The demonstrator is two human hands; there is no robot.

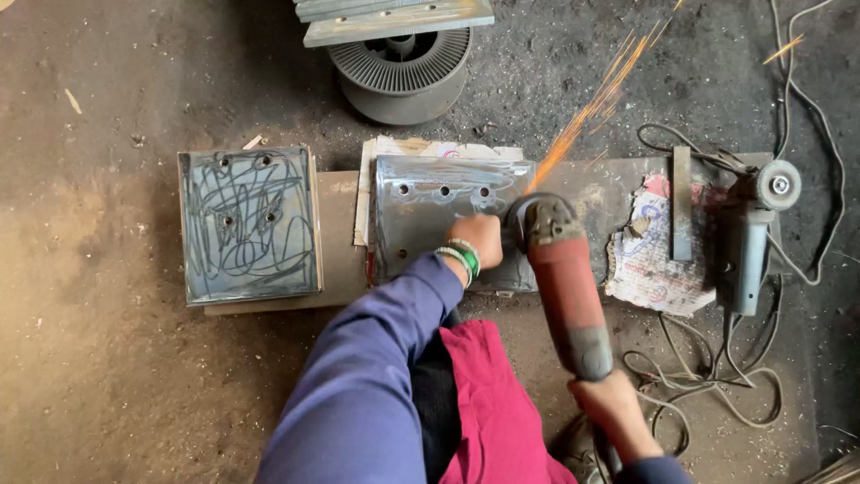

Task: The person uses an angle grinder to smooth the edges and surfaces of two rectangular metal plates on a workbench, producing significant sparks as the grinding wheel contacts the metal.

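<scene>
My right hand (613,410) grips the rear of a red angle grinder (564,278). Its disc end touches the right edge of a grey metal plate with holes (430,211), and orange sparks (596,99) fly up and to the right. My left hand (479,240), with green and white bangles at the wrist, grips the grinder's head at the plate's right side. The plate lies on a rusty steel sheet (609,184) on the ground.
A second grey plate with scribbled marks (249,224) lies to the left. A grey angle grinder (752,233) rests at the right beside a steel bar (682,204) and torn paper (649,260). Cables (717,376) trail over the dirt. A wire spool (403,76) stands beyond.
</scene>
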